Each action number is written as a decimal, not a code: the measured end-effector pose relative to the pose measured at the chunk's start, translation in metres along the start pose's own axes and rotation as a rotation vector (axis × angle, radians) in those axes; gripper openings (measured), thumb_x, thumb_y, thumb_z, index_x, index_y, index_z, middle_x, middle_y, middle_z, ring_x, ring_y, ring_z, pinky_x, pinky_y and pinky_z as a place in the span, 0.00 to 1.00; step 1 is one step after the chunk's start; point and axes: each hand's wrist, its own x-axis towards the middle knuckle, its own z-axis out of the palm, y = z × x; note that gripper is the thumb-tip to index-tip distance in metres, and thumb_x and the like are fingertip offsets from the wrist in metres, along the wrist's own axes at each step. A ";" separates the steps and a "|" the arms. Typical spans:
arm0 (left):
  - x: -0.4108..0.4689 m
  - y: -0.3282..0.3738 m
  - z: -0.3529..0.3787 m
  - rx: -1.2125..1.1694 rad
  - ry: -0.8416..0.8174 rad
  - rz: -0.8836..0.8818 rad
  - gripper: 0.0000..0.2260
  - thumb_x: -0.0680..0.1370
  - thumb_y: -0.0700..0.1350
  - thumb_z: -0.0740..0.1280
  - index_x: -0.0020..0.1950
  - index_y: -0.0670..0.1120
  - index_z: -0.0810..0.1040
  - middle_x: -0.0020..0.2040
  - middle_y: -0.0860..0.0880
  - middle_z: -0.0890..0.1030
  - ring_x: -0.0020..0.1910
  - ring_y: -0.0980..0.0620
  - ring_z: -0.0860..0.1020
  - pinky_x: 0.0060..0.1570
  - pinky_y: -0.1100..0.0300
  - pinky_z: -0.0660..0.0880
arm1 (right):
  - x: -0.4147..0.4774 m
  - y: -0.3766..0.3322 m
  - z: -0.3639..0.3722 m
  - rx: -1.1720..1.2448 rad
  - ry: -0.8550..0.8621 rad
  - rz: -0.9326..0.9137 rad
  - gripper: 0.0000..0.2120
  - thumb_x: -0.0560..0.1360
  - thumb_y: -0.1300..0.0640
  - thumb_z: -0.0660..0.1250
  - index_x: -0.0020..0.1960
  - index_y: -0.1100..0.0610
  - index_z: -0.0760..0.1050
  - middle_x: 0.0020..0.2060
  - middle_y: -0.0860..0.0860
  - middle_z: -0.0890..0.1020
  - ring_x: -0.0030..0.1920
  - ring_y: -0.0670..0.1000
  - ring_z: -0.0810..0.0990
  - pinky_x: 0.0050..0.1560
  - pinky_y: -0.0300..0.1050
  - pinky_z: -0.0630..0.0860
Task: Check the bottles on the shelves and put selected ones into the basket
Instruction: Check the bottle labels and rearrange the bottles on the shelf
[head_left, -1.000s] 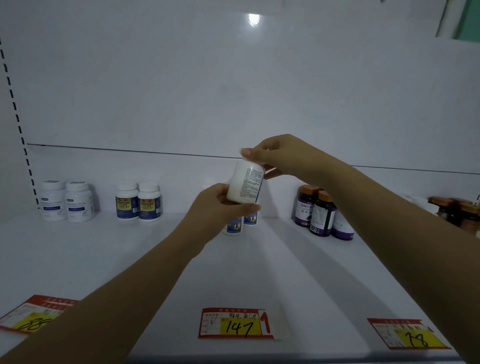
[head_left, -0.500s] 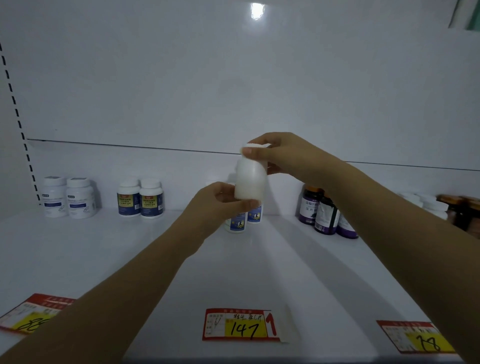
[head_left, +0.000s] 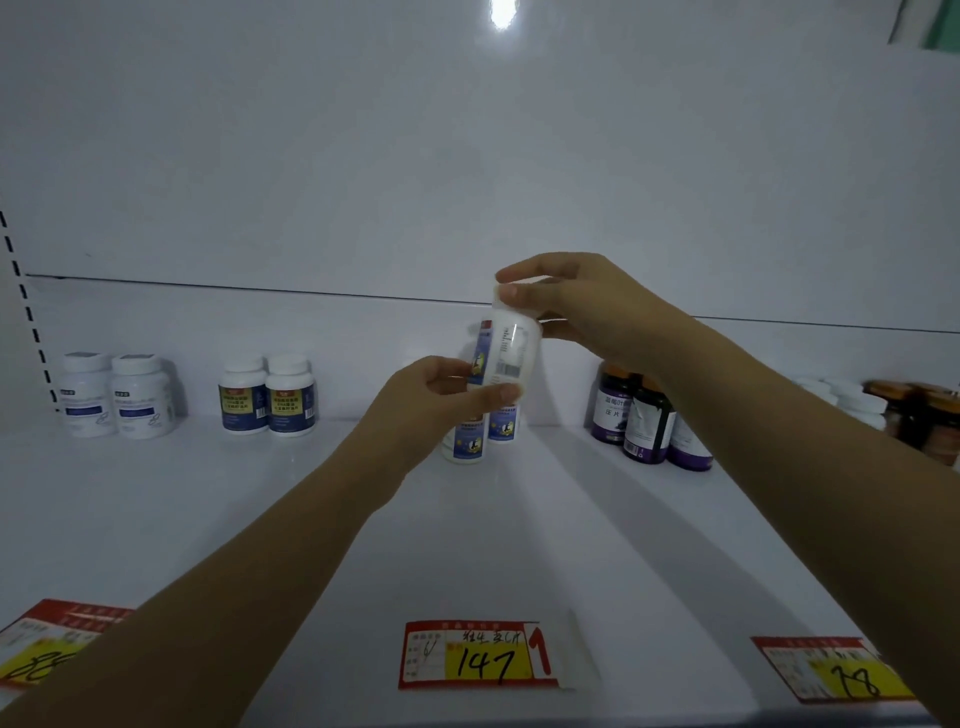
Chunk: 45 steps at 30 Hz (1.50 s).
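I hold a small white bottle upright above the white shelf; its blue label edge and a barcode face me. My left hand pinches its base between thumb and fingers. My right hand grips its white cap from the right. Two matching blue-labelled bottles stand on the shelf just behind and below it, partly hidden by my left hand. No basket is in view.
At the shelf's back stand two white bottles far left, two blue-and-yellow labelled bottles, dark purple bottles right of centre, and white and amber-capped bottles far right. Price tags line the front edge.
Both hands have turned the bottle about its upright axis: its printed side, then a plain white side, now the blue label edge and barcode face me. The hands stayed in place.
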 end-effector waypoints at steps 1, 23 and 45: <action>-0.001 0.001 0.000 0.013 -0.030 -0.006 0.12 0.68 0.49 0.74 0.47 0.54 0.75 0.45 0.57 0.82 0.44 0.58 0.81 0.46 0.61 0.76 | 0.000 0.001 -0.002 0.026 -0.024 -0.004 0.12 0.75 0.58 0.68 0.59 0.58 0.78 0.52 0.54 0.83 0.52 0.52 0.83 0.55 0.45 0.79; -0.004 -0.002 0.000 0.031 -0.044 0.046 0.13 0.68 0.42 0.75 0.48 0.53 0.77 0.46 0.56 0.83 0.42 0.60 0.82 0.41 0.67 0.77 | -0.004 0.001 0.004 -0.025 -0.153 0.027 0.14 0.76 0.55 0.67 0.60 0.60 0.77 0.54 0.55 0.82 0.54 0.50 0.81 0.57 0.44 0.78; 0.018 0.031 -0.001 0.299 0.061 0.442 0.23 0.64 0.40 0.79 0.57 0.46 0.78 0.53 0.53 0.82 0.54 0.56 0.80 0.59 0.53 0.76 | -0.046 -0.009 0.011 -0.353 0.305 -0.629 0.26 0.72 0.55 0.72 0.68 0.56 0.71 0.57 0.47 0.78 0.58 0.43 0.78 0.59 0.37 0.76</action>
